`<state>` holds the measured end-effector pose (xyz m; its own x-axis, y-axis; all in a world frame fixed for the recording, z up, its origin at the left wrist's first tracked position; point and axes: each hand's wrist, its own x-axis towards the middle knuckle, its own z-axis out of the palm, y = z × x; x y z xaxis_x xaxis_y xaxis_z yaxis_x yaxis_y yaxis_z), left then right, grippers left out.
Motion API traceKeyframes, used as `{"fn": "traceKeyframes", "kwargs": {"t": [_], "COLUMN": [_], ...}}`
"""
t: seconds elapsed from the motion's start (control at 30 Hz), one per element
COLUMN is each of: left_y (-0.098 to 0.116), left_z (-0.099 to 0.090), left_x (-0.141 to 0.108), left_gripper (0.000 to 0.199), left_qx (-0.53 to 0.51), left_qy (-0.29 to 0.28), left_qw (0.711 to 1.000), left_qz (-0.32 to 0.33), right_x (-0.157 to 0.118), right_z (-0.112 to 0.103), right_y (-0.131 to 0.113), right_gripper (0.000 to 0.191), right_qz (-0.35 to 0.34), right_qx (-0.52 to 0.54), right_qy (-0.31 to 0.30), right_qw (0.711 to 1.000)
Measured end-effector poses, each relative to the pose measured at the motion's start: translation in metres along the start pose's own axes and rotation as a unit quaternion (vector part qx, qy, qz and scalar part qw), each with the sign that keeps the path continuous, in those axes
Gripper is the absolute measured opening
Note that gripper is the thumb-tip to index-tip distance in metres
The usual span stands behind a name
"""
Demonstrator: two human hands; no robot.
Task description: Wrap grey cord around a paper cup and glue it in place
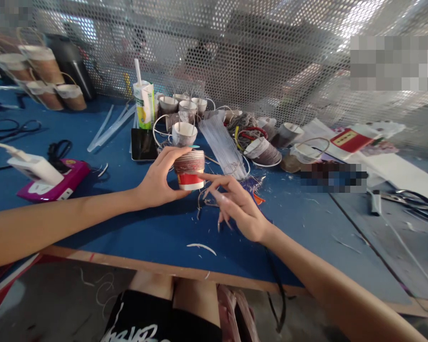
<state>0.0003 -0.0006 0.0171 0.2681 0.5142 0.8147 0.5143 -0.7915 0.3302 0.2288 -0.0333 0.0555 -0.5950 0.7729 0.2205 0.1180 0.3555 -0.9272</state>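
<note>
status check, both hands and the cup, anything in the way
Left hand holding wrapped cup at top and bottom. Right hand open, index at cup's red band. White strip on blue tabletop, not between hands and cup.

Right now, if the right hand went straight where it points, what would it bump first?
Probably the cup in the left hand; the right hand already looks right beside it, maybe touching.
</note>
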Motion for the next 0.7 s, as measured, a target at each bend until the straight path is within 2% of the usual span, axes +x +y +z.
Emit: {"fn": "traceKeyframes", "kwargs": {"t": [0.07, 0.17, 0.23, 0.3, 0.43, 0.5, 0.6, 0.7], "left_y": [0.0000, -0.0008, -0.0018, -0.0029, -0.0049, -0.0061, -0.0078, -0.0079], "left_z": [0.0000, 0.0004, 0.0007, 0.0008, 0.0018, 0.0031, 0.0055, 0.0069], "left_x": [0.0002, 0.0000, -0.0004, -0.0008, -0.0025, -0.0041, -0.0067, -0.0074], "left_gripper": [0.072, 0.071, 0.073, 0.076, 0.079, 0.079, 0.080, 0.080], "left_qx": [-0.007, -0.019, -0.026, -0.032, -0.058, -0.084, -0.119, -0.142], "left_qy": [0.004, 0.008, 0.008, 0.005, -0.005, -0.004, 0.001, 0.006], "left_qw": [1.000, 1.000, 1.000, 0.999, 0.998, 0.996, 0.992, 0.989], "left_qz": [-0.004, -0.010, -0.012, -0.017, -0.036, -0.041, -0.049, -0.049], "right_x": [-0.0013, -0.0019, -0.0022, -0.0031, -0.0057, -0.0057, -0.0034, 0.0005], "right_z": [-0.0006, -0.0026, -0.0034, -0.0029, 0.0010, 0.0023, 0.0011, -0.0033], "right_y": [0.0028, 0.0078, 0.0089, 0.0076, 0.0024, 0.0012, 0.0011, 0.0024], "right_gripper": [0.027, 0.031, 0.028, 0.025, 0.023, 0.024, 0.028, 0.032], "right_qz": [0.002, -0.035, -0.068, -0.073, -0.019, 0.000, 0.016, 0.033], "right_qx": [0.023, 0.041, 0.047, 0.052, 0.068, 0.094, 0.141, 0.152], "right_qy": [0.074, 0.194, 0.238, 0.210, 0.048, 0.005, 0.012, 0.081], "right_qw": [0.997, 0.980, 0.968, 0.974, 0.996, 0.996, 0.990, 0.984]}}
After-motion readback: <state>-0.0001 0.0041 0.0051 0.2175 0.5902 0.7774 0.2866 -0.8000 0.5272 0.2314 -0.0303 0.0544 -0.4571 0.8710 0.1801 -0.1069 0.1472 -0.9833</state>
